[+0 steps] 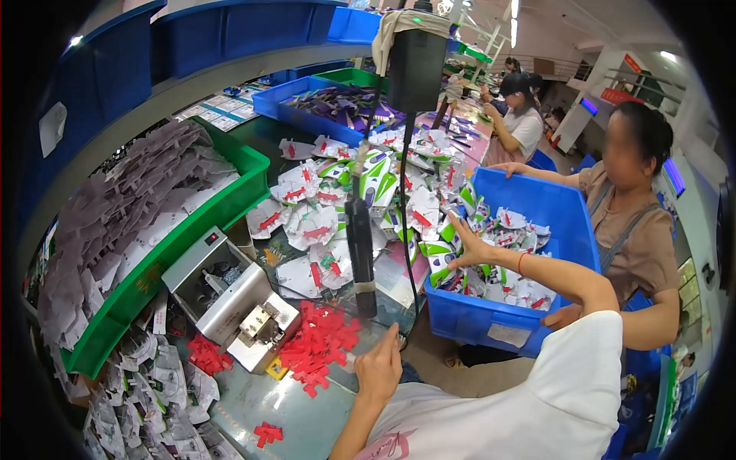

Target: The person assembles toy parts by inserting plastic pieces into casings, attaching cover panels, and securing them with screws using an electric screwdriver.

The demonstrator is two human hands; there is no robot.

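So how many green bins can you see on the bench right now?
2. A large green bin full of grey-white cards sits at the left of the bench; a second green bin stands further back, beside the blue bins. Others may be hidden behind the hanging tool.

— Where was the left hand (379, 366)?

— Low in the frame, just left of centre, forearm rising from the bottom edge. Its back faced the camera, fingers curled loosely inward; whether they closed on anything could not be told.

— And the right hand (469, 247)?

— Stretched toward mid-frame, right of centre, arm bare below a white sleeve, fingers spread open, a red band on the wrist.
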